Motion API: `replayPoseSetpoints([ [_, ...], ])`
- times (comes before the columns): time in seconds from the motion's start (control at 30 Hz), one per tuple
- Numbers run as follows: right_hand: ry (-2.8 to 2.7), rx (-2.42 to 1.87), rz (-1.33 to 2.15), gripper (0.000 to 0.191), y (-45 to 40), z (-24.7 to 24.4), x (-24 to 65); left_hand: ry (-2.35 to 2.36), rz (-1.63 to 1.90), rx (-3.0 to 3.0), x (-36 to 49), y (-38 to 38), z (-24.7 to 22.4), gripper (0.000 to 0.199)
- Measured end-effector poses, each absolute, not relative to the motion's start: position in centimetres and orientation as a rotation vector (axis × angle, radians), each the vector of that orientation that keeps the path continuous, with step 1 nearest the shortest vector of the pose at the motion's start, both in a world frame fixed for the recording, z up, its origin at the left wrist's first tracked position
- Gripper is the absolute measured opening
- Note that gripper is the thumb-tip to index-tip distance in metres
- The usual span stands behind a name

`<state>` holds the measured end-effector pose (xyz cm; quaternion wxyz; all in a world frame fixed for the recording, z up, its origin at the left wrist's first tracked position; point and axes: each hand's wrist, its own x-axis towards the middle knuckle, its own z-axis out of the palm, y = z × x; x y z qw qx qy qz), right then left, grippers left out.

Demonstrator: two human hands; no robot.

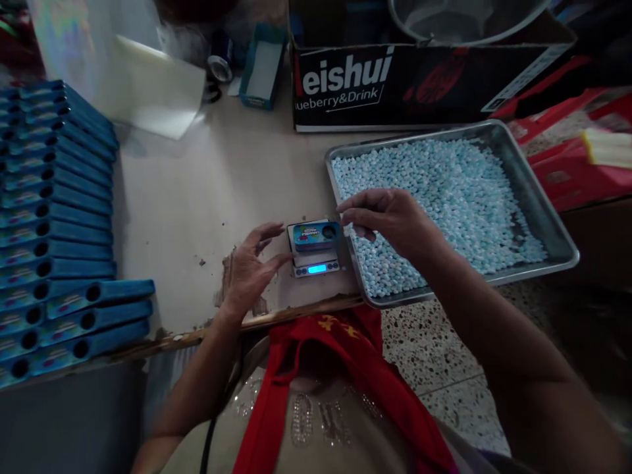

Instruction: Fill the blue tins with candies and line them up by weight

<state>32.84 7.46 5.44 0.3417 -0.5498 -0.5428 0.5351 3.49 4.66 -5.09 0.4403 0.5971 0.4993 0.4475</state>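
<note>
A small digital scale with a lit blue display sits near the table's front edge. On its platform lies a blue candy box with a dark round hole at its right end. My left hand is open to the left of the scale, thumb and fingers apart, its thumb tip close to the scale's side. My right hand hovers between the box and a metal tray of small pale blue and white candies. Its fingertips are pinched together beside the box's hole; whatever they hold is hidden.
Stacked blue boxes fill the table's left side. A black carton with a clear bowl on top stands behind the tray. Farther back are an open teal box, a can and a paper sheet.
</note>
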Motion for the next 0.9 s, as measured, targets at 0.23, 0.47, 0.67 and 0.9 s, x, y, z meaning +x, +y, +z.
replayPoseSetpoints([
  [0.23,-1.705,-1.535,1.188,0.019,7.7,5.9,30.6,1.385,1.241,1.328,0.9,3.5,-5.4,0.063],
  [0.47,-1.405,-1.387,1.272,0.022,6.3,5.0,31.7,1.405,1.072,1.631,0.4,1.7,-6.3,0.039],
  [0.67,-1.682,-1.713,0.906,0.03,3.4,3.7,33.8,1.454,1.02,2.209,2.4,0.6,-7.1,0.009],
  [0.9,-2.675,-2.17,0.406,0.03,-1.0,2.4,29.4,1.315,0.667,2.864,7.5,1.8,-6.5,0.024],
])
